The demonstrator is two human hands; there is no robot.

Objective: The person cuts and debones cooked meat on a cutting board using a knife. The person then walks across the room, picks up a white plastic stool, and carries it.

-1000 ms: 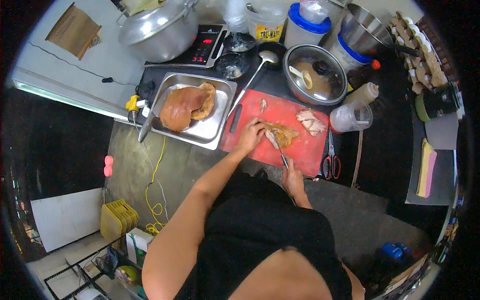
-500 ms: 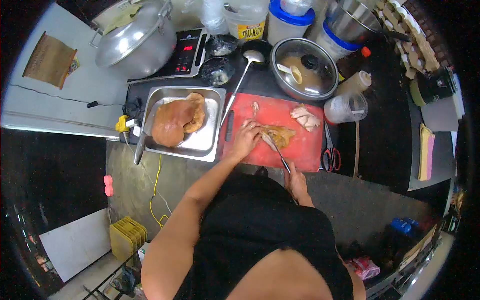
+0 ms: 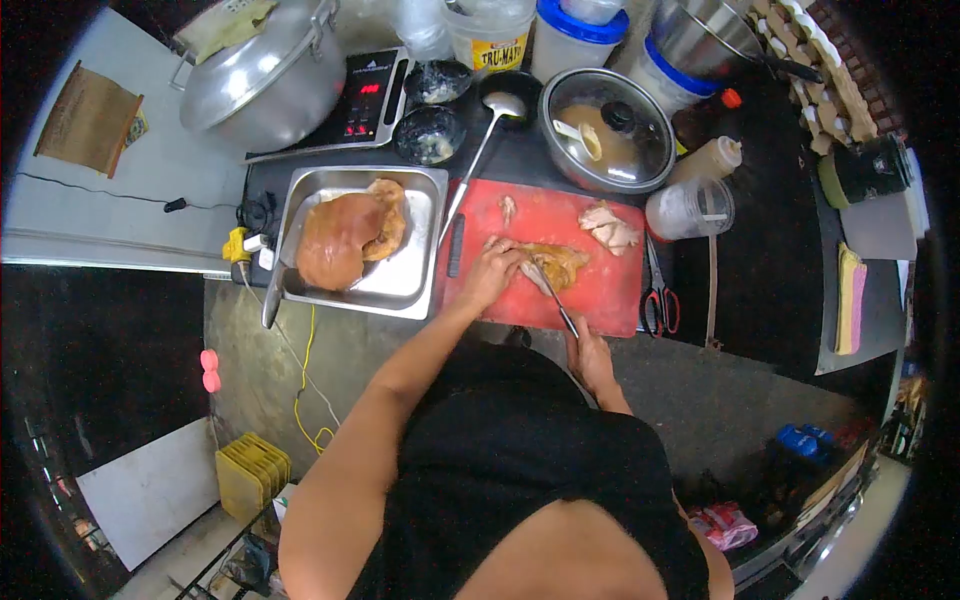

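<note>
A piece of cooked meat point(image 3: 565, 268) with brownish skin lies on the red cutting board point(image 3: 490, 208). My left hand point(image 3: 495, 270) presses and grips its left end, the fingers bent close together. In my right hand point(image 3: 592, 358) is the handle of a knife point(image 3: 567, 318), held from the board's near edge. The blade points up and left, its tip at the meat close to my left fingertips. Paler meat point(image 3: 610, 228) sits at the board's upper right, and a small scrap point(image 3: 508, 208) lies near the top.
Left of the board, a steel tray point(image 3: 425, 190) holds large browned meat pieces point(image 3: 340, 240). A ladle point(image 3: 478, 160) leans between tray and board. Scissors point(image 3: 657, 300) lie at the right. Behind are a lidded glass bowl point(image 3: 650, 150), black bowls point(image 3: 430, 135), an induction cooker point(image 3: 375, 95) and a pot point(image 3: 260, 85).
The whole view has shifted slightly. Both hands keep nearly the same place on the board, with the knife still at the meat.
</note>
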